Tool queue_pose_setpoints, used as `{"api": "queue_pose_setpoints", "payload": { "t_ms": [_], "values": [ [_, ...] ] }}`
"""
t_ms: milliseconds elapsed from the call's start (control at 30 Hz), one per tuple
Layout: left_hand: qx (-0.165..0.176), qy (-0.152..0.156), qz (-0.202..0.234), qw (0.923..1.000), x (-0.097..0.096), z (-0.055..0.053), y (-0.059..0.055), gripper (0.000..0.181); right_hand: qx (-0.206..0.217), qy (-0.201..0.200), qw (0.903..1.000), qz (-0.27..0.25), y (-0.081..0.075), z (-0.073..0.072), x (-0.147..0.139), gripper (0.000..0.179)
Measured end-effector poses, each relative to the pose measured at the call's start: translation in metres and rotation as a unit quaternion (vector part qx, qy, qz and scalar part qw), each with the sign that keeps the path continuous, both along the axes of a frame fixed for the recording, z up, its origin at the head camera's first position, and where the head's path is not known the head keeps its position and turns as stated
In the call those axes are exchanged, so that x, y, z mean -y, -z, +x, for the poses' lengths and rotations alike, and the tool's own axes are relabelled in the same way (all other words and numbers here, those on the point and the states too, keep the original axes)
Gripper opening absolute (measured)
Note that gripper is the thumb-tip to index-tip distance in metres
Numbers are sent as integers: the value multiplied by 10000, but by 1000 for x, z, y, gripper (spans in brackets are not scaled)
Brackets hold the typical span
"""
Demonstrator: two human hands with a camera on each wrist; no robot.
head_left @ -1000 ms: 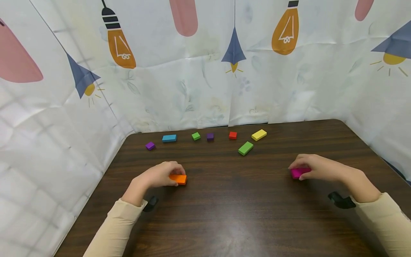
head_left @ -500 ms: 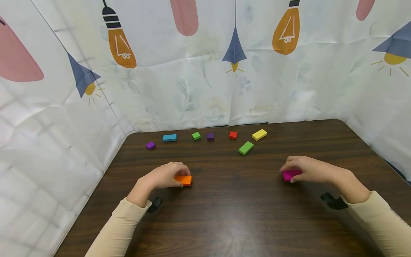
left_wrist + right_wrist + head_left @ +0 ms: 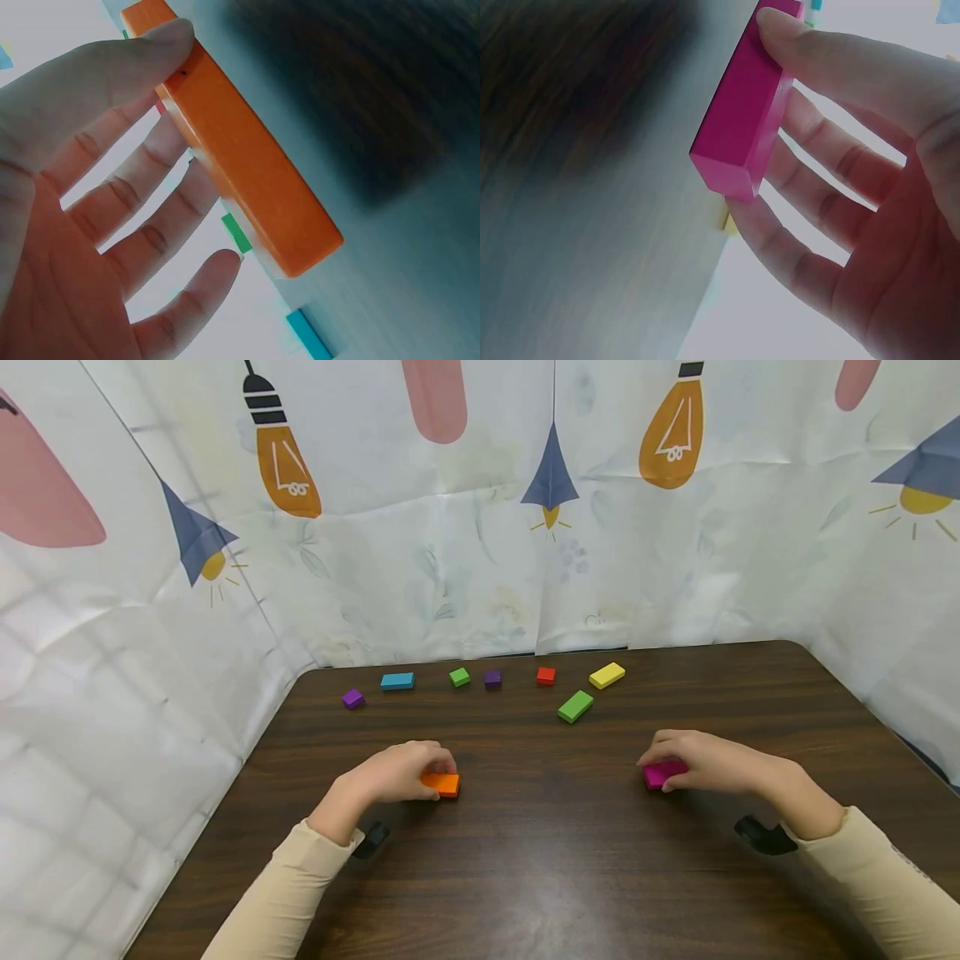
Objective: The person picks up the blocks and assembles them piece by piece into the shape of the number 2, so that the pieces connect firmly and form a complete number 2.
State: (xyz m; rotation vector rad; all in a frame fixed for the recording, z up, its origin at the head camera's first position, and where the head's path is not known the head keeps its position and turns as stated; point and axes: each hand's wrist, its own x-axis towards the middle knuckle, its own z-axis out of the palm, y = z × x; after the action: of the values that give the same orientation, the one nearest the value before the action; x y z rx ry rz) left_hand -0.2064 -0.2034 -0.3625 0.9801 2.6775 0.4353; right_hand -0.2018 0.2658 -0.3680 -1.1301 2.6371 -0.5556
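Note:
My left hand [image 3: 401, 771] pinches an orange block [image 3: 446, 785] between thumb and fingers, left of the table's middle. In the left wrist view the thumb presses near one end of the long orange block [image 3: 240, 157], with the fingers along its far side. On the right side, my right hand [image 3: 708, 762] grips a magenta block [image 3: 660, 773]. The right wrist view has the thumb on the upper end of that magenta block [image 3: 742, 105] and the fingers behind it. The two blocks are apart, with bare brown tabletop [image 3: 551, 793] between them.
Along the back lie a purple block [image 3: 352, 699], a blue one [image 3: 397, 682], a small green cube [image 3: 460, 677], a dark purple cube [image 3: 492, 679], a red one [image 3: 546, 676], and a yellow block [image 3: 607, 675]. A longer green block [image 3: 575, 707] sits nearer. A patterned curtain [image 3: 450, 577] hangs behind.
Both hands have moved toward each other and slightly nearer the front, carrying their blocks: the orange block rightward, the magenta block leftward. The blocks at the back have stayed in place.

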Motion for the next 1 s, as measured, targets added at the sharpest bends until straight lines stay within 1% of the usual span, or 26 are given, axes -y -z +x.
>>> {"api": "queue_pose_setpoints", "payload": {
  "t_ms": [133, 400, 700, 833, 1000],
  "values": [
    [-3, -51, -37, 10000, -3, 2, 0, 28, -29, -53, 10000, -40, 0, 1, 6, 32],
    [-16, -24, -73, 10000, -12, 5, -1, 28, -181, -245, 9994, -151, 3, 3, 17, 35],
    [-51, 77, -90, 9999, -24, 5, 0, 28, -323, -291, 9990, -95, 7, 1, 25, 37],
    [-64, 39, -150, 9999, -28, 5, 0, 28, -275, -274, 9992, -19, 8, 2, 29, 38],
    [-91, 101, -136, 9998, -37, 7, 0, 28, -185, -288, 9994, 68, 8, 4, 34, 38]
  ]
}}
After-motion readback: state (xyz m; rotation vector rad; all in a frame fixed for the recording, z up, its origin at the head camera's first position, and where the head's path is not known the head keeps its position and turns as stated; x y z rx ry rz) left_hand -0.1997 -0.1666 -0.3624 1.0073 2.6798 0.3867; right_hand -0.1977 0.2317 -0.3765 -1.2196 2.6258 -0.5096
